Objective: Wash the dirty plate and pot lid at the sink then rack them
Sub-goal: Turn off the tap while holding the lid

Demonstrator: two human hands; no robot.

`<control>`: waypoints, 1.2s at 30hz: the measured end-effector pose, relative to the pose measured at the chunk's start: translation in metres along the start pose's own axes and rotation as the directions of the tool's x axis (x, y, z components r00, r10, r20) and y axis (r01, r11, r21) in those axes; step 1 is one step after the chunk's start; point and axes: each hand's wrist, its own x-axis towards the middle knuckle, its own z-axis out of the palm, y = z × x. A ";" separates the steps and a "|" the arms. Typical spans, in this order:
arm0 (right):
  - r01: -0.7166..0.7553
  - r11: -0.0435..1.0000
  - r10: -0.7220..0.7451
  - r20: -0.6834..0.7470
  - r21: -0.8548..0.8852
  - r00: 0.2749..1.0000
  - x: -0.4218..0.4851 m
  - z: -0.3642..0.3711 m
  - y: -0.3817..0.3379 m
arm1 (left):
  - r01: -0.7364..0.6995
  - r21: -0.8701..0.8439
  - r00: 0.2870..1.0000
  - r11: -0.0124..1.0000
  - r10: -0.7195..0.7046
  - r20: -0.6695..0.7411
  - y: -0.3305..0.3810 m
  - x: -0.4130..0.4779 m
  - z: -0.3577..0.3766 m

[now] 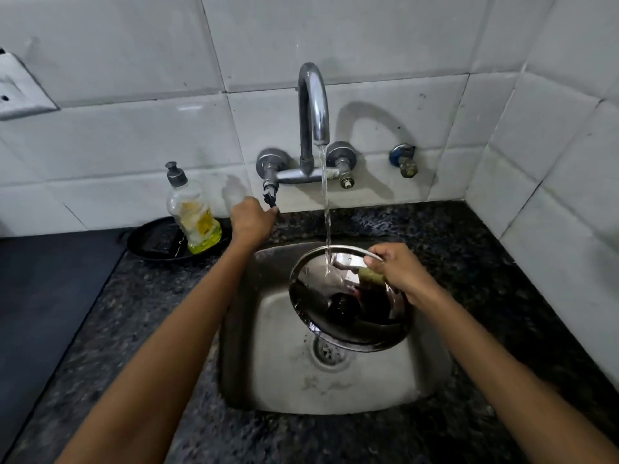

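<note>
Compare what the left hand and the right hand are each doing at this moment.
The left hand reaches up to the tap handle on the wall faucet; the right hand stays low over the sink. The left hand only touches the fixed handle at its fingertips; the right hand's grip holds the steel lid and a yellow-green sponge. The left hand is clear of the water stream; the right hand holds the lid under it. Both are bare.
</note>
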 end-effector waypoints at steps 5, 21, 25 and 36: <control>-0.010 0.995 0.005 0.048 0.100 0.999 0.000 0.003 -0.008 | -0.001 -0.110 1.000 0.994 -0.001 -0.022 0.018 0.008 0.023; -0.077 0.996 0.076 0.042 0.036 0.996 -0.003 0.007 -0.009 | -0.183 0.439 0.974 0.880 0.222 -0.039 -0.002 0.001 0.016; -0.072 0.997 0.072 0.043 0.001 0.996 -0.010 0.004 -0.016 | -0.228 0.365 0.971 0.903 0.180 0.160 -0.008 -0.030 0.009; 0.152 0.988 -0.148 0.111 -0.037 0.983 -0.029 -0.014 -0.078 | -0.353 -0.447 0.692 0.822 0.551 0.467 0.001 -0.066 -0.029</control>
